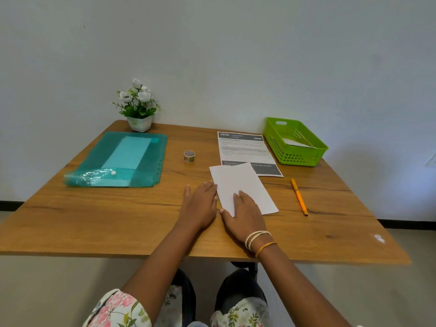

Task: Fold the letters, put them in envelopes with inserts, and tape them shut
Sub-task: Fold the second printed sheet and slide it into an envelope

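A folded white letter [240, 182] lies on the wooden table [99, 223], near the middle right. My right hand [245, 214] presses flat on its near end with straight fingers. My left hand [200, 205] lies flat on the table with its fingertips at the letter's left edge. A printed sheet [243, 148] lies flat just behind the letter, partly under it. A small roll of patterned tape [189, 156] stands at the table's middle. A teal plastic folder [120, 159] with light paper inside lies at the left.
A green plastic basket [295, 142] holding white paper stands at the back right corner. An orange pen [299, 197] lies right of the letter. A white pot of artificial flowers [138, 107] stands at the back left by the wall.
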`<action>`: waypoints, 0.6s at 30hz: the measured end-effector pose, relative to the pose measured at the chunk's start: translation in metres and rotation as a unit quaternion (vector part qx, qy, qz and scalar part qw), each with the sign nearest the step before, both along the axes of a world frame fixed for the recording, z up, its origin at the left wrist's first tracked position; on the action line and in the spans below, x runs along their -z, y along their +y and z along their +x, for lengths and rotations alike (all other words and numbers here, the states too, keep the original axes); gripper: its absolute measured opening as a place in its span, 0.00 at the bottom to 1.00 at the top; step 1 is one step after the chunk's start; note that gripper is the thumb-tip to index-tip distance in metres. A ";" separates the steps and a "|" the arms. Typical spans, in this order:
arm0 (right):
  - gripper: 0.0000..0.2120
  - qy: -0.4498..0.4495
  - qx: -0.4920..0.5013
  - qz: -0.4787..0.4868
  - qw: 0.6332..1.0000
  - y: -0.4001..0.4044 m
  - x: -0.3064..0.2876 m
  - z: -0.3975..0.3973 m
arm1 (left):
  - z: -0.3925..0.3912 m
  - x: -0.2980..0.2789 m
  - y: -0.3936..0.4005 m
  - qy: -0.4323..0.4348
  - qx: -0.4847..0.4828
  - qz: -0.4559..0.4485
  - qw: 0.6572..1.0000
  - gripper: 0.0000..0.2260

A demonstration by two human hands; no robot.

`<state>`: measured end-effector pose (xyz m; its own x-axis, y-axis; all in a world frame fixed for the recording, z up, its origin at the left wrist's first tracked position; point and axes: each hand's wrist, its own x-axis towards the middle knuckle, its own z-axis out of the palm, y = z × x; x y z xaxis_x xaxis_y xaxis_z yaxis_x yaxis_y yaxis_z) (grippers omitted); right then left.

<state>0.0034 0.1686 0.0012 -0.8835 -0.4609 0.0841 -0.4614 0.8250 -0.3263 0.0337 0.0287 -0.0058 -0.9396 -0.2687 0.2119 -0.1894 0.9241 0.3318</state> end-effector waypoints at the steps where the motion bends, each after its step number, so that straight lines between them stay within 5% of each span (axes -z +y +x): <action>1: 0.32 0.002 0.004 -0.011 1.000 -0.001 0.000 0.001 | 0.000 0.000 0.000 -0.003 -0.004 0.000 1.000 0.21; 10: 0.11 0.142 0.027 -0.177 0.974 -0.002 -0.005 0.011 | 0.001 0.000 0.000 0.013 -0.016 0.019 1.000 0.19; 18: 0.09 0.080 0.108 -0.444 0.886 -0.005 -0.025 0.012 | 0.003 -0.004 0.000 0.050 -0.004 0.046 0.998 0.20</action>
<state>0.0151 0.1635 0.0259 -0.8873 0.0274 0.4603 -0.4228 0.3502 -0.8358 0.0364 0.0287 -0.0021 -0.9129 -0.2982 0.2788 -0.1575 0.8873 0.4334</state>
